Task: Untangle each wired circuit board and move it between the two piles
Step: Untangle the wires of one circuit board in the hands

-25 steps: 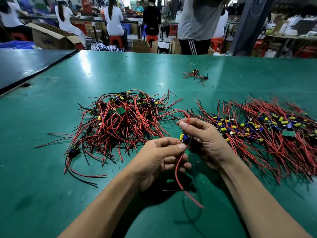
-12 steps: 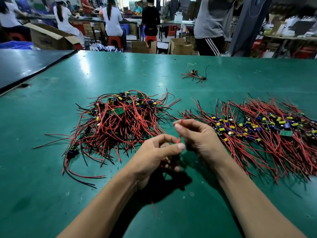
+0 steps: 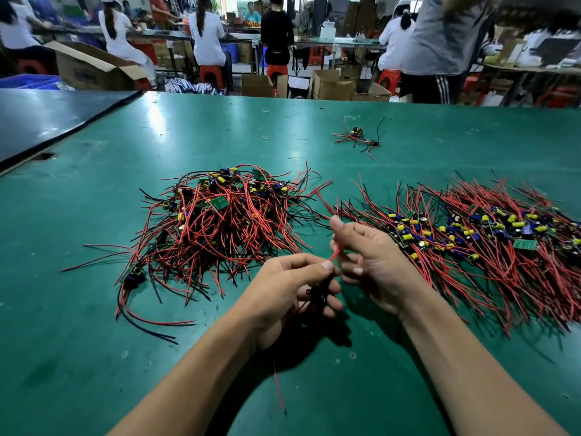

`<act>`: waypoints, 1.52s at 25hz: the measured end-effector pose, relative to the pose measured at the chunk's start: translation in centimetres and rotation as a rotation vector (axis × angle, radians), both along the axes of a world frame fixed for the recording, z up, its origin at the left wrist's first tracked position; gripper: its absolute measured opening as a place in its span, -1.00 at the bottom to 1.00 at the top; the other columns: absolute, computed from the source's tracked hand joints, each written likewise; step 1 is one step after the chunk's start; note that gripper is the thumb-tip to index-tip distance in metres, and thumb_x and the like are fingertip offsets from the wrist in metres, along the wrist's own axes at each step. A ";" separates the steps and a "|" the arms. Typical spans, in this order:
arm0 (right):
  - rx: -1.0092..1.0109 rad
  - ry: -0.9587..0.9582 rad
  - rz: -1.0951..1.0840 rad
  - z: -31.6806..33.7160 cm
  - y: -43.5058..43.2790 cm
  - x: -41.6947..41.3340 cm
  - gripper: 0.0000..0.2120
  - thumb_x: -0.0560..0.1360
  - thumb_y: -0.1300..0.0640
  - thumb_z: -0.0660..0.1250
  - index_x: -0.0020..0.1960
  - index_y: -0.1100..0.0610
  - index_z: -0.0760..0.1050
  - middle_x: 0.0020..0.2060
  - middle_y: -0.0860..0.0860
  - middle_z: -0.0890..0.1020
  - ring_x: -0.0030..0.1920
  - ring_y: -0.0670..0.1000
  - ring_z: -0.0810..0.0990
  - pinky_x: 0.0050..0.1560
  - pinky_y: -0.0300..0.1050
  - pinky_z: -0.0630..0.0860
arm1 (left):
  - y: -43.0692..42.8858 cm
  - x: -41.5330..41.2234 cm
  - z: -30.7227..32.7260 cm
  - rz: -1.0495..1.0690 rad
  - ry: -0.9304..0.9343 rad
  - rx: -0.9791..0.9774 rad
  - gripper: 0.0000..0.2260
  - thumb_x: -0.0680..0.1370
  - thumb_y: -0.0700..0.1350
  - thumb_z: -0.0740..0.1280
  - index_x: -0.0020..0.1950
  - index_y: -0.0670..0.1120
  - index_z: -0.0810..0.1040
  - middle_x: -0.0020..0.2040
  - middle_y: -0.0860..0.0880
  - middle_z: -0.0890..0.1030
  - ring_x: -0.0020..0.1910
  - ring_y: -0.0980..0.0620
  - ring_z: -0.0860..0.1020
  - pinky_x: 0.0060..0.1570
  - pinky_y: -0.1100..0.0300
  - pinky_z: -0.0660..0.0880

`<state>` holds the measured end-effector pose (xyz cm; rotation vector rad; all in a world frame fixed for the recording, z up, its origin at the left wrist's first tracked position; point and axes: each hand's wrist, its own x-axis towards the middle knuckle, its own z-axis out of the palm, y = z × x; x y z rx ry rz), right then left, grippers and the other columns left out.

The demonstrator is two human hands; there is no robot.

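Both hands sit just before the tangled pile (image 3: 220, 225): my left hand (image 3: 283, 291) grips a wired board (image 3: 317, 292), my right hand (image 3: 374, 262) pinches its red wire (image 3: 334, 254).

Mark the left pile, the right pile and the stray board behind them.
Left pile (image 3: 220, 228): head view, red wires at its middle.
Right pile (image 3: 471, 239): head view, boards near its middle.
Stray board (image 3: 356, 131): head view, its yellow capacitor.

Left hand (image 3: 292, 289) grips wired board (image 3: 317, 292); right hand (image 3: 369, 261) pinches red wire (image 3: 334, 255); left pile (image 3: 220, 221), right pile (image 3: 471, 237) flanking.
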<state>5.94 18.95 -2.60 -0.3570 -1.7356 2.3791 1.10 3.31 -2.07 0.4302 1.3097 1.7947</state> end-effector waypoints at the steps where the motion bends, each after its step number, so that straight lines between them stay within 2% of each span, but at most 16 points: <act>1: -0.025 -0.026 0.124 0.0 -0.2 0.3 -0.63 0.33 -0.13 0.59 -0.11 0.13 0.61 -0.36 0.10 0.43 -0.52 -0.03 0.37 -0.45 -0.22 0.35 | 0.0 -0.1 0.0 0.013 -0.038 0.021 -0.88 0.40 -0.15 0.41 -0.14 -0.18 0.60 -0.33 -0.16 0.60 -0.46 -0.04 0.57 -0.47 0.23 0.53; 3: -0.111 -0.017 0.339 0.1 -0.9 0.9 -0.64 0.45 -0.05 0.53 0.12 0.16 0.65 -0.42 0.09 0.51 -0.48 0.05 0.54 -0.34 -0.08 0.56 | -0.4 -0.4 0.2 -0.005 -0.116 0.040 -0.90 0.38 -0.15 0.39 -0.15 -0.14 0.64 -0.36 -0.13 0.57 -0.49 -0.02 0.53 -0.50 0.24 0.48; 5: -0.100 0.022 0.360 0.0 -1.3 0.8 -0.63 0.48 -0.06 0.50 0.14 0.18 0.65 -0.44 0.10 0.54 -0.46 0.08 0.60 -0.30 -0.01 0.59 | -0.5 -0.5 0.4 -0.041 -0.157 0.023 -0.88 0.40 -0.12 0.37 -0.17 -0.13 0.66 -0.37 -0.08 0.56 -0.50 0.02 0.50 -0.52 0.25 0.45; 9: 0.010 0.063 0.076 -0.8 -1.6 -0.2 -0.62 0.40 -0.14 0.54 0.01 0.15 0.69 -0.48 0.02 0.50 -0.51 -0.04 0.47 -0.38 -0.11 0.48 | -0.4 -0.6 0.3 0.019 -0.149 -0.018 -0.87 0.37 -0.10 0.39 -0.20 -0.15 0.65 -0.38 -0.05 0.57 -0.51 0.07 0.47 -0.53 0.30 0.41; 10: 0.045 0.078 -0.021 -1.0 -1.4 -0.3 -0.64 0.40 -0.14 0.52 -0.01 0.14 0.70 -0.52 0.00 0.43 -0.55 -0.07 0.38 -0.47 -0.21 0.41 | -0.3 -0.4 0.2 0.027 -0.107 -0.043 -0.88 0.39 -0.12 0.39 -0.17 -0.17 0.62 -0.38 -0.07 0.57 -0.51 0.06 0.46 -0.53 0.30 0.40; 12: 0.170 0.085 -0.234 -1.1 -0.5 -0.4 -0.66 0.40 -0.18 0.47 -0.07 0.09 0.71 -0.51 0.00 0.26 -0.57 -0.10 0.16 -0.56 -0.32 0.12 | 0.0 0.1 0.0 0.040 -0.006 -0.077 -0.94 0.47 -0.20 0.38 -0.16 -0.18 0.56 -0.36 -0.12 0.58 -0.51 0.02 0.47 -0.52 0.28 0.40; 15: 0.249 0.073 -0.341 -0.9 0.0 -0.6 -0.64 0.47 -0.20 0.37 -0.20 0.08 0.70 -0.48 0.00 0.34 -0.57 -0.10 0.17 -0.58 -0.28 0.05 | 0.4 0.7 -0.4 0.110 0.211 -0.138 -0.89 0.54 -0.25 0.36 -0.19 -0.20 0.56 -0.35 -0.17 0.61 -0.48 -0.03 0.53 -0.45 0.27 0.45; 17: 0.189 0.012 -0.318 -0.6 -0.2 -0.7 -0.57 0.49 -0.24 0.30 -0.29 0.07 0.68 -0.49 -0.07 0.44 -0.61 -0.11 0.23 -0.57 -0.29 0.10 | 0.5 0.8 -0.6 0.134 0.359 -0.175 -0.88 0.54 -0.25 0.37 -0.19 -0.23 0.59 -0.32 -0.17 0.65 -0.40 -0.03 0.58 -0.37 0.27 0.47; 19: 0.085 -0.069 -0.263 -0.4 -0.5 -0.9 -0.52 0.53 -0.26 0.25 -0.34 0.04 0.66 -0.48 -0.09 0.47 -0.61 -0.13 0.23 -0.56 -0.30 0.13 | 0.6 0.8 -0.6 0.132 0.416 -0.183 -0.90 0.53 -0.29 0.36 -0.17 -0.22 0.63 -0.29 -0.13 0.68 -0.34 0.01 0.60 -0.29 0.28 0.51; 21: 0.039 -0.123 -0.195 -0.1 -0.8 -1.0 -0.49 0.54 -0.28 0.22 -0.36 0.04 0.64 -0.53 -0.09 0.42 -0.60 -0.11 0.22 -0.53 -0.29 0.15 | 0.8 0.9 -0.8 0.155 0.393 -0.159 -0.88 0.55 -0.31 0.35 -0.15 -0.21 0.64 -0.30 -0.10 0.68 -0.35 0.03 0.61 -0.26 0.28 0.55; 23: 0.062 -0.156 -0.123 -0.1 -1.2 -0.8 -0.52 0.49 -0.31 0.27 -0.32 0.05 0.64 -0.57 -0.03 0.34 -0.58 -0.06 0.23 -0.47 -0.25 0.22 | 1.0 1.0 -1.0 0.197 0.305 -0.120 -0.88 0.58 -0.30 0.32 -0.14 -0.25 0.61 -0.31 -0.14 0.64 -0.40 -0.03 0.61 -0.34 0.18 0.59; 26: 0.055 -0.096 0.055 -0.3 -1.8 0.0 -0.70 0.47 -0.13 0.46 -0.11 0.12 0.67 -0.51 0.05 0.44 -0.56 0.00 0.35 -0.49 -0.18 0.43 | 1.0 0.6 -1.3 0.269 0.251 -0.091 -0.84 0.60 -0.29 0.29 -0.17 -0.29 0.55 -0.34 -0.20 0.59 -0.46 -0.07 0.56 -0.45 0.16 0.55; 29: 0.053 -0.068 0.091 -0.6 -2.1 0.1 -0.76 0.52 0.04 0.46 -0.03 0.23 0.66 -0.46 0.11 0.48 -0.55 0.03 0.42 -0.50 -0.15 0.49 | 0.9 0.3 -1.5 0.316 0.283 -0.096 -0.83 0.59 -0.29 0.30 -0.18 -0.31 0.55 -0.36 -0.20 0.59 -0.47 -0.06 0.55 -0.48 0.18 0.52; 33: 0.009 -0.080 -0.044 -0.6 -2.3 -0.5 -0.72 0.54 0.00 0.43 -0.14 0.23 0.66 -0.52 0.11 0.42 -0.61 0.01 0.39 -0.54 -0.23 0.42 | 0.9 0.0 -1.5 0.329 0.290 -0.091 -0.87 0.58 -0.29 0.33 -0.16 -0.28 0.56 -0.38 -0.14 0.60 -0.49 -0.01 0.54 -0.48 0.22 0.49; 35: 0.048 -0.077 -0.195 -0.5 -1.6 -0.7 -0.70 0.54 -0.04 0.42 -0.22 0.17 0.67 -0.57 -0.02 0.31 -0.63 -0.11 0.25 -0.59 -0.36 0.22 | 0.8 0.1 -1.4 0.299 0.288 -0.091 -0.88 0.58 -0.29 0.33 -0.15 -0.28 0.56 -0.38 -0.13 0.60 -0.49 0.00 0.54 -0.48 0.22 0.50; 38: -0.008 -0.041 -0.347 -0.4 -0.5 -1.1 -0.61 0.56 -0.08 0.37 -0.32 0.15 0.64 -0.52 -0.09 0.30 -0.60 -0.15 0.15 -0.58 -0.31 0.10 | 0.7 0.4 -1.4 0.254 0.313 -0.110 -0.88 0.58 -0.29 0.33 -0.15 -0.28 0.56 -0.38 -0.12 0.61 -0.48 0.00 0.55 -0.46 0.23 0.51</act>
